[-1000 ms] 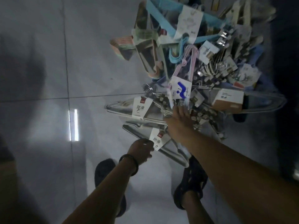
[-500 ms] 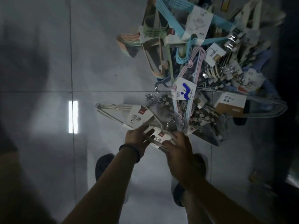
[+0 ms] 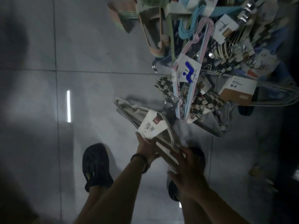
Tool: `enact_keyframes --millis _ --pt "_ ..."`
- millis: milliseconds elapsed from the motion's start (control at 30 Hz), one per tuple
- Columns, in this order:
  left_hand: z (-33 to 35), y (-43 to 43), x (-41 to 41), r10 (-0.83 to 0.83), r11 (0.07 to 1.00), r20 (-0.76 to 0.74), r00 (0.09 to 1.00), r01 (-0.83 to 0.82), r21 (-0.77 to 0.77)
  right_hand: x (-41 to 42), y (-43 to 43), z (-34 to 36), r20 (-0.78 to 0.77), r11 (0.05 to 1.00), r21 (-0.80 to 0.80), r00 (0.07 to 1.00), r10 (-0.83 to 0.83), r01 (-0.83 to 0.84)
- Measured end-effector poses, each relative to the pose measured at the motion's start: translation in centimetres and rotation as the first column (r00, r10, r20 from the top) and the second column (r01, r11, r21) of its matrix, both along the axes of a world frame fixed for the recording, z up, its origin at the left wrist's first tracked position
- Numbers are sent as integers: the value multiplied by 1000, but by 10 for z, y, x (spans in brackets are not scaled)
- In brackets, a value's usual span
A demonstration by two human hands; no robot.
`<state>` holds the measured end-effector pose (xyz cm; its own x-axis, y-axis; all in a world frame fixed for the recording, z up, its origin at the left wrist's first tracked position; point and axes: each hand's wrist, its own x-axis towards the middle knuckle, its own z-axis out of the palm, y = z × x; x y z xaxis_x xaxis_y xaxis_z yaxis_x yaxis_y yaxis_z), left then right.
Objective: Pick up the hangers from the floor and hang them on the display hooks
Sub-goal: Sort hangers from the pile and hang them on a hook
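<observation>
In the middle, the left hand (image 3: 145, 147) grips a silver hanger bundle (image 3: 129, 109). The right hand (image 3: 186, 172) lies on it, fingers spread. The big pile (image 3: 210, 54), upper right, still needs hanging. No hooks show.

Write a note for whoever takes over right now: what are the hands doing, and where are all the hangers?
Left hand: grips the silver hanger bundle just below its white label.
Right hand: fingers spread on the bundle's near end.
The pile of hangers lies on the floor just ahead.
Done: one bundle in hand.
Left: the display hooks are out of view; hang this bundle on them, then come back for the pile.
</observation>
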<state>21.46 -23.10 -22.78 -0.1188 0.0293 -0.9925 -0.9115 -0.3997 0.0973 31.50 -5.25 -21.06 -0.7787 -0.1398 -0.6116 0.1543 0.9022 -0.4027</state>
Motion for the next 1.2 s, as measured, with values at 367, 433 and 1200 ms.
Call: enact_keyframes --millis 367,433,1200 --pt "-79 6 10 89 995 79 993 -92 38 -115 -33 -100 356 874 -87 835 -420 477" --pt "-80 6 10 126 991 71 989 -129 35 -117 -39 -107 334 900 -23 851 -404 436" --pt "-2 -101 38 127 989 -225 966 -139 -40 -99 -107 5 599 680 -228 651 -466 697"
